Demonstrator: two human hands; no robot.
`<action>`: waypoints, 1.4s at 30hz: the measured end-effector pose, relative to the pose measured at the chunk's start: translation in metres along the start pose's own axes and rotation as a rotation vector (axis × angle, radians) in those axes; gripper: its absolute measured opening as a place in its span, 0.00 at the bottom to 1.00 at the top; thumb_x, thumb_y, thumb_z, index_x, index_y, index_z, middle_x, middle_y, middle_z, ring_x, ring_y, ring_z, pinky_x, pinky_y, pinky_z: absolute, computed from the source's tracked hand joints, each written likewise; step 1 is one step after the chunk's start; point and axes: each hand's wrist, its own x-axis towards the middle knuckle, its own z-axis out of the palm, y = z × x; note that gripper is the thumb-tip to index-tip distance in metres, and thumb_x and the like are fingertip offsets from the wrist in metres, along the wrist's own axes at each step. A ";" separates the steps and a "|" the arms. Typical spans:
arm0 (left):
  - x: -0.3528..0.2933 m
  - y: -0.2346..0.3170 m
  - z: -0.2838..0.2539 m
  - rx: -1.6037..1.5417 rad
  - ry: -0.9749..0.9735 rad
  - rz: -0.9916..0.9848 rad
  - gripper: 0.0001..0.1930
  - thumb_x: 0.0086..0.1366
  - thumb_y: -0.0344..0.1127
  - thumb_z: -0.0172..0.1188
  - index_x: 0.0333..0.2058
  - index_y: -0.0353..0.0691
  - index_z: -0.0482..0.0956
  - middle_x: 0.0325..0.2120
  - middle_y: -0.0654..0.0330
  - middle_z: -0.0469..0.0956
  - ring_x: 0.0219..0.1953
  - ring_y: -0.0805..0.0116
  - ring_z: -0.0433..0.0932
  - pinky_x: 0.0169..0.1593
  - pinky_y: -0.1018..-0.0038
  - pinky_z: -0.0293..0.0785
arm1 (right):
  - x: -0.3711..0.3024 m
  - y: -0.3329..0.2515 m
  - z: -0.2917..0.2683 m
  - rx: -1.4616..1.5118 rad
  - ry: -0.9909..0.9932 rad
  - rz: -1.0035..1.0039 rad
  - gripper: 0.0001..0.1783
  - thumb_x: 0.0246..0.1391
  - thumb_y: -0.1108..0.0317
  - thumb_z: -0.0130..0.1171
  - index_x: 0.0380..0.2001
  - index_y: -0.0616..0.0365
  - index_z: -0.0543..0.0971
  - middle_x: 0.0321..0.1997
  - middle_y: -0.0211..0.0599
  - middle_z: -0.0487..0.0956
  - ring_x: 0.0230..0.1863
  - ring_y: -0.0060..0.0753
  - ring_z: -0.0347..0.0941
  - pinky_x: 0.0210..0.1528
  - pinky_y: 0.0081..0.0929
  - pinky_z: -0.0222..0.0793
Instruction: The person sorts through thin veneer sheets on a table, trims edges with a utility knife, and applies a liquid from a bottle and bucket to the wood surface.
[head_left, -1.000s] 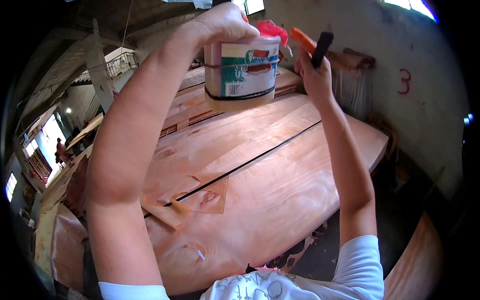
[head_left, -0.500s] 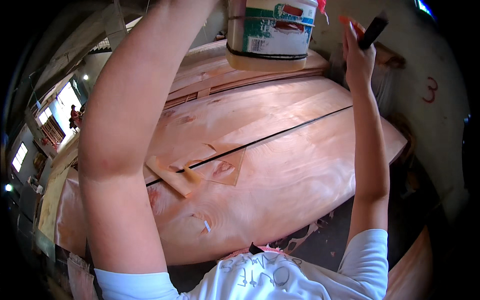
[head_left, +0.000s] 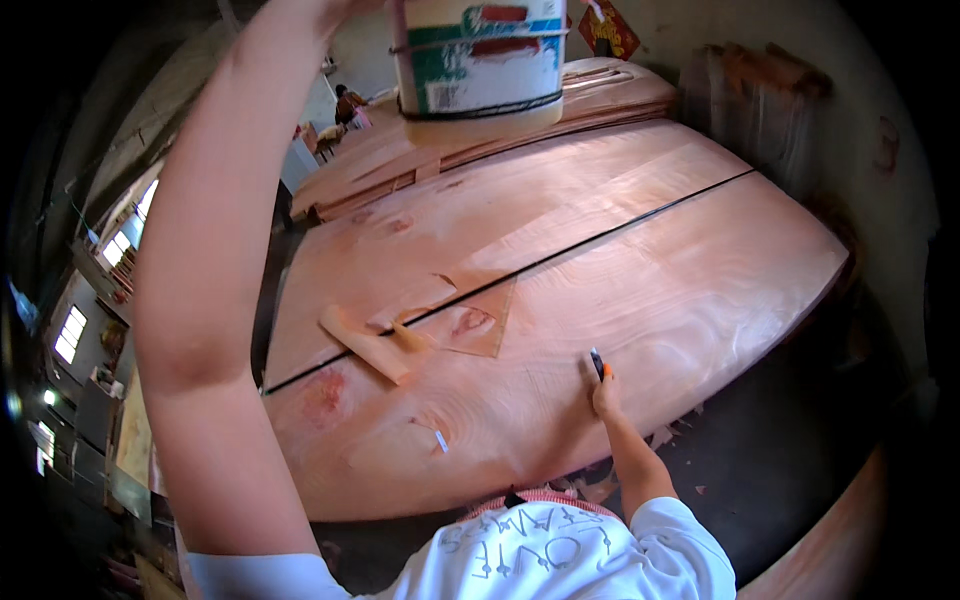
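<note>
At the top edge, a translucent plastic tub (head_left: 490,85) with a green and white label and dark bands hangs in the air. My raised left arm leads to it; only the edge of my left hand (head_left: 362,6) shows, its fingers cut off by the frame. Low over a large pale wood veneer sheet (head_left: 640,290), my right hand (head_left: 606,394) is closed around a black and orange utility knife (head_left: 599,366), its tip pointing away from me. A curled veneer strip (head_left: 365,348) and a veneer patch (head_left: 490,325) lie on the sheet, left of the knife.
A black line (head_left: 600,238) runs slantwise across the sheet. A small white piece (head_left: 441,441) lies near its front. Behind is a stack of more veneer sheets (head_left: 610,85). Veneer scraps (head_left: 600,487) lie on the dark floor. Another person (head_left: 348,105) is far back.
My right hand has come down with the knife from the upper right to just over the sheet's near part. The tub and my left arm have shifted left in view.
</note>
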 end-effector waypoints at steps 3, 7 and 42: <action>-0.002 -0.016 0.012 -0.041 0.038 -0.005 0.10 0.46 0.35 0.59 0.25 0.33 0.79 0.18 0.63 0.75 0.21 0.76 0.71 0.27 0.77 0.68 | 0.007 0.014 -0.001 0.255 0.012 0.275 0.20 0.53 0.62 0.43 0.48 0.60 0.67 0.44 0.50 0.70 0.47 0.51 0.65 0.48 0.36 0.61; 0.009 -0.014 0.015 -0.074 0.078 -0.007 0.10 0.45 0.35 0.61 0.24 0.33 0.79 0.18 0.61 0.76 0.21 0.75 0.71 0.26 0.77 0.68 | 0.018 0.037 -0.004 -0.223 0.123 -0.038 0.19 0.51 0.61 0.49 0.46 0.56 0.70 0.43 0.45 0.71 0.48 0.47 0.64 0.48 0.36 0.61; 0.063 0.005 0.025 0.199 0.181 0.022 0.19 0.39 0.46 0.63 0.22 0.32 0.79 0.20 0.50 0.77 0.23 0.62 0.76 0.29 0.71 0.71 | 0.098 -0.492 -0.317 -0.520 1.118 -1.338 0.10 0.43 0.61 0.62 0.19 0.56 0.78 0.27 0.24 0.70 0.32 0.23 0.70 0.21 0.20 0.68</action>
